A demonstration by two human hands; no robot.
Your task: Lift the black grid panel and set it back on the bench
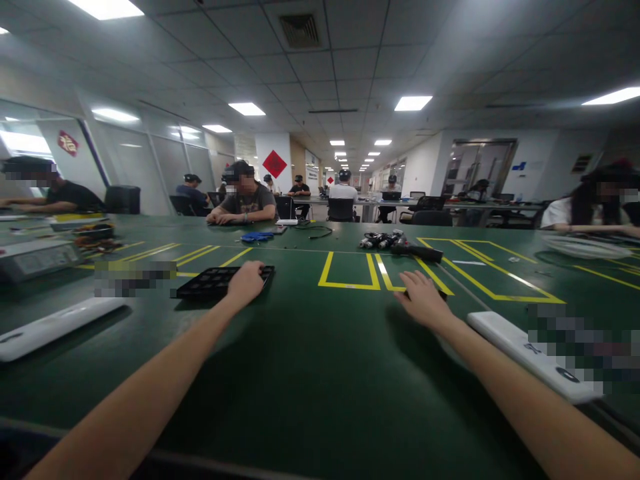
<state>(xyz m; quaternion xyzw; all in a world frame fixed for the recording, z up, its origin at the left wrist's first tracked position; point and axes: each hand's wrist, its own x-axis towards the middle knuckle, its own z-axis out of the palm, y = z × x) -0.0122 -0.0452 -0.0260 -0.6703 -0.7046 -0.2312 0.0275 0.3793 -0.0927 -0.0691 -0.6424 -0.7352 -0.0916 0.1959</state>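
Observation:
My left hand (245, 283) is closed over the right end of a black compartment tray (203, 283), which lies on the green table (320, 373). To the right, my right hand (423, 299) is held low over the table with its fingers stretched out and slightly apart, beside yellow tape outlines (350, 287). A small dark object (443, 294) peeks out behind this hand; most of it is hidden, and I cannot tell whether the hand touches it. Farther back lie a bundle of metal-ended parts (383, 240) and a black cylindrical thing (417, 253).
Long white devices lie at the left (60, 327) and right (533, 357). Blue gloves (257, 237) rest near the far edge, where a person (247, 200) sits. A grey metal box (37, 257) and coiled wires (95, 235) stand left; white cable (585, 245) lies right.

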